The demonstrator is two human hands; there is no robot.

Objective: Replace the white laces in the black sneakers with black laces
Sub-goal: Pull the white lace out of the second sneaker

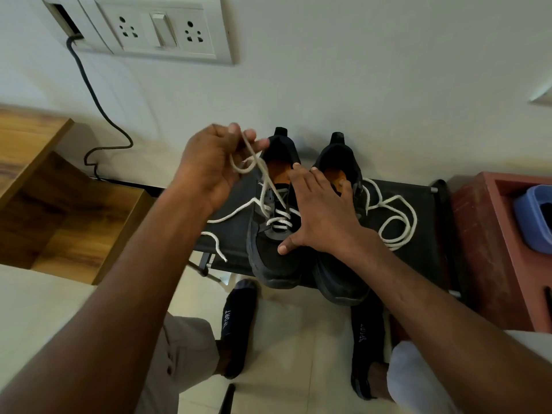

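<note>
Two black sneakers stand side by side on a black folding stool [418, 204], heels toward the wall. The left sneaker [270, 255] carries a white lace [280, 218] across its lower eyelets. My left hand [212, 165] is raised above that shoe and pinches a loop of this lace, pulling it up. One loose lace end trails off to the left on the stool. My right hand [316, 213] lies spread over both shoes, fingers straight, pressing them down. The right sneaker [340, 279] is partly hidden under it. Its white lace [394, 222] lies coiled on the stool to the right.
A wooden shelf unit [59, 210] stands at left and a red-brown cabinet [493, 249] with a blue container [534, 219] at right. A black cable [98, 115] runs down the wall from a socket panel [161, 28]. My socked feet [239, 324] rest on the tiled floor.
</note>
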